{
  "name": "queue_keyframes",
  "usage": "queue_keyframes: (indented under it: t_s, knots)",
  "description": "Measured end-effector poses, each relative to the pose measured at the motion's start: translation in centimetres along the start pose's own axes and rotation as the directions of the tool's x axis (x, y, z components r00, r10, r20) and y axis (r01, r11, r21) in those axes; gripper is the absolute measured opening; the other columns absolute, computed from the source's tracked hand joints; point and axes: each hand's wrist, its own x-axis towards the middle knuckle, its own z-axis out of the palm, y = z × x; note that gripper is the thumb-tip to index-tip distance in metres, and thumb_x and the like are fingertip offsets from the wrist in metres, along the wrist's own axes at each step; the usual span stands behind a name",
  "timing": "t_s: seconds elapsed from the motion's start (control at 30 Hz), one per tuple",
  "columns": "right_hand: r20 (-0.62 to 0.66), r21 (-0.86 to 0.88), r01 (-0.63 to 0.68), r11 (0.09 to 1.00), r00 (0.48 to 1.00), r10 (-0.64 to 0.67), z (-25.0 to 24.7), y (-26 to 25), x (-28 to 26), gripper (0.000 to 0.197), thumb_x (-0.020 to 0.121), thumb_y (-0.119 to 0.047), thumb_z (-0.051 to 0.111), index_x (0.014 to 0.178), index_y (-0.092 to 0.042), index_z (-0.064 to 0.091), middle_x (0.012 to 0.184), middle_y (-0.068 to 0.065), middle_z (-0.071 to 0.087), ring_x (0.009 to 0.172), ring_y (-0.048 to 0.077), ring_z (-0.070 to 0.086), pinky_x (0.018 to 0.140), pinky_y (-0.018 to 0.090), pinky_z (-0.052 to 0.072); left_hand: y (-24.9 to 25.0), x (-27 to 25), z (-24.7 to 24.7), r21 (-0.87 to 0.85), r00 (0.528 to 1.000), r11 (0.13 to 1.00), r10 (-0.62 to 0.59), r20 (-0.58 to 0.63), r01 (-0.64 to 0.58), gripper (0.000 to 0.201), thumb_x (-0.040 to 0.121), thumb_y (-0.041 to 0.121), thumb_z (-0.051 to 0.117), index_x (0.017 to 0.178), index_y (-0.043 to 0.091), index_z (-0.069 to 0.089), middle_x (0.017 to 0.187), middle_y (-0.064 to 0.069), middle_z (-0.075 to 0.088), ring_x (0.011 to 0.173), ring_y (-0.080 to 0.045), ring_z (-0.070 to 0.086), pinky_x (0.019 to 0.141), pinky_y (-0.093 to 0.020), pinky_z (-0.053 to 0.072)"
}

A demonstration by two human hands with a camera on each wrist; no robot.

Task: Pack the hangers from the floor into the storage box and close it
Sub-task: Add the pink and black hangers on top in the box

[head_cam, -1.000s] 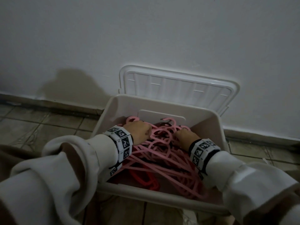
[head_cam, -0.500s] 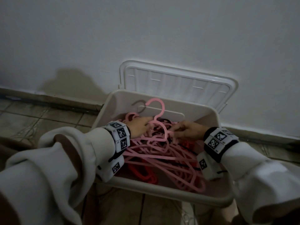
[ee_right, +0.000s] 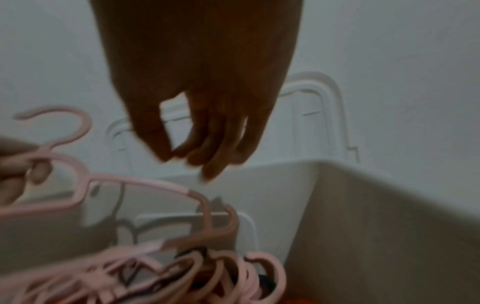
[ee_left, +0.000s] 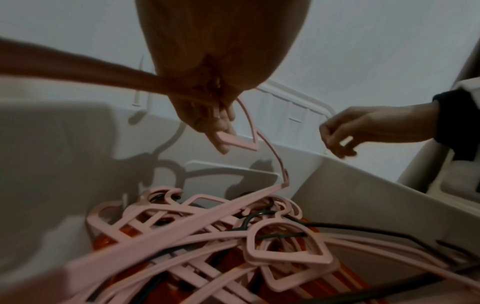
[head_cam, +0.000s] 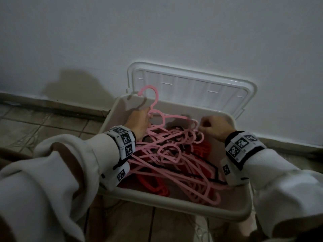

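Observation:
A beige storage box (head_cam: 174, 206) sits on the floor, holding a tangle of pink hangers (head_cam: 176, 154), red hangers (head_cam: 153, 186) and a thin black hanger (head_cam: 208, 165). My left hand (head_cam: 139, 119) grips one pink hanger (head_cam: 156, 97) at its neck. It holds the hanger up over the box's far left corner, hook uppermost. In the left wrist view my fingers (ee_left: 215, 127) curl round that hanger (ee_left: 236, 142). My right hand (head_cam: 213, 127) hovers just past the hanger's right shoulder. The right wrist view shows its fingers (ee_right: 207, 152) loosely curled above the hanger (ee_right: 145, 181), holding nothing.
The white lid (head_cam: 192, 89) leans upright against the wall behind the box. Tiled floor (head_cam: 52, 123) and a baseboard run to the left and right. My sleeves overhang the box's near rim.
My left hand has lifted the pink hanger higher and toward the far left. My right hand has let go of it and drawn off to the right.

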Motion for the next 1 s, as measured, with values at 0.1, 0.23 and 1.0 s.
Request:
queue_keyframes:
  t_s: [0.1,0.23,1.0]
  knots:
    - [0.536,-0.155,0.05,0.987,0.843,0.042,2.7,-1.2,-0.6,0.028,0.091,-0.03,0.054,0.09,-0.003,0.063,0.092,0.014,0.064,0.072,0.016,0.051,0.064,0.023,0.041,0.2,-0.1,-0.6,0.088,0.997,0.996,0.019,-0.08,-0.012,0.029,0.098,0.004,0.032,0.12,0.001,0.052,0.089,-0.015,0.062,0.069,-0.02,0.053,0.054,-0.021,0.034]
    - [0.559,-0.349,0.166,0.922,0.827,0.063,7.7,-1.8,-1.3,0.037,0.088,-0.039,0.056,0.102,-0.005,0.06,0.107,0.015,0.061,0.1,0.03,0.059,0.087,0.036,0.048,0.2,-0.1,-1.1,0.133,0.985,0.986,0.114,-0.126,-0.097,0.03,0.1,0.01,0.03,0.12,0.002,0.051,0.084,-0.01,0.063,0.064,-0.018,0.055,0.051,-0.017,0.035]
    - [0.311,0.543,-0.266,0.796,0.945,0.103,1.2,6.1,0.3,0.017,0.095,-0.011,0.048,0.089,-0.014,0.063,0.053,-0.013,0.049,0.049,-0.005,0.042,0.05,0.005,0.032,1.6,-1.0,-1.6,-0.045,0.955,0.954,0.295,-0.014,-0.296,0.018,0.099,0.012,0.039,0.097,0.011,0.056,0.063,0.002,0.053,0.047,-0.001,0.053,0.046,-0.016,0.047]
